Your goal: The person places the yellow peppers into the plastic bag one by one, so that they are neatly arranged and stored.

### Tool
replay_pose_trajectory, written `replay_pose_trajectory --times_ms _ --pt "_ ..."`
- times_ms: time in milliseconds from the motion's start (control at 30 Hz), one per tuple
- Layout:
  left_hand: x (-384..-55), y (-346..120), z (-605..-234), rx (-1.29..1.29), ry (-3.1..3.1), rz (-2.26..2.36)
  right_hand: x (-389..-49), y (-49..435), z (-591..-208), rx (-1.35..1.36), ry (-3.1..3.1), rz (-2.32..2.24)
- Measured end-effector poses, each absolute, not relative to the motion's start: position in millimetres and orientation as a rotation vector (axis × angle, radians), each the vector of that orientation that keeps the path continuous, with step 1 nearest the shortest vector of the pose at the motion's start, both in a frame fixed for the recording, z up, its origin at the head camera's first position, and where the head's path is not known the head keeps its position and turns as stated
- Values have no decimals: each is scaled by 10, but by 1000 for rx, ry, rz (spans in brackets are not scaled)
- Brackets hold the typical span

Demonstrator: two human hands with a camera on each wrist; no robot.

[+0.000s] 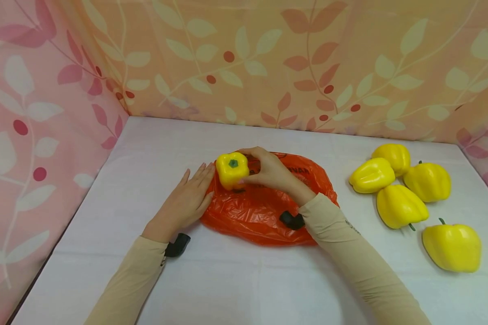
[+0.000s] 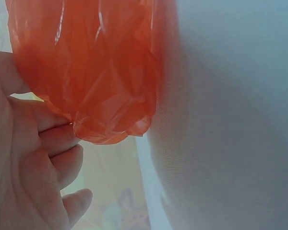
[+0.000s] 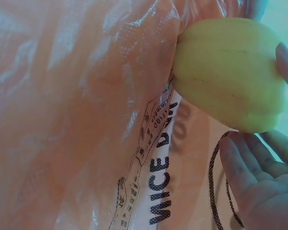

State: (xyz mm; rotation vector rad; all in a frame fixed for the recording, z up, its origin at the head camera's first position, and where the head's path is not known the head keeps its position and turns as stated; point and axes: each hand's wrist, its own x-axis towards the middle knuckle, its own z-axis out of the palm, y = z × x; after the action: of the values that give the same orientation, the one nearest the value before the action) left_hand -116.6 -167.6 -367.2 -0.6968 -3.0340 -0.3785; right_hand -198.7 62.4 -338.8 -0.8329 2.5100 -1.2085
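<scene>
A yellow bell pepper [image 1: 231,174] stands stem up at the left end of a red-orange plastic bag [image 1: 252,212]. My right hand [image 1: 270,169] reaches across the bag and grips this pepper between thumb and fingers. In the right wrist view the pepper [image 3: 225,72] is between thumb and fingertips, close against the printed plastic. My left hand [image 1: 187,196] lies beside the bag's left edge with its fingers extended, the fingertips near the pepper. In the left wrist view, the fingers of that hand [image 2: 33,158] touch the crumpled edge of the bag [image 2: 96,86].
Several more yellow bell peppers [image 1: 400,205] lie in a group on the right side of the white-covered table [image 1: 244,280]. One pepper [image 1: 451,247] sits a little nearer the front. Floral cloth [image 1: 260,58] hangs behind the table and along its left side.
</scene>
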Motion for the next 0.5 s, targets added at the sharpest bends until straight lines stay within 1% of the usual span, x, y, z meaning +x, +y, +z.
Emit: replay_pose_trajectory --times_ms 233,500 --pt "-1168 -1671 -3677 -697 -3035 -379 -1969 658 -3370 -843 2498 -1203" --pt "-1169 -1674 -3685 -696 -3038 -383 -1902 736 -3254 -745 2463 -1251"
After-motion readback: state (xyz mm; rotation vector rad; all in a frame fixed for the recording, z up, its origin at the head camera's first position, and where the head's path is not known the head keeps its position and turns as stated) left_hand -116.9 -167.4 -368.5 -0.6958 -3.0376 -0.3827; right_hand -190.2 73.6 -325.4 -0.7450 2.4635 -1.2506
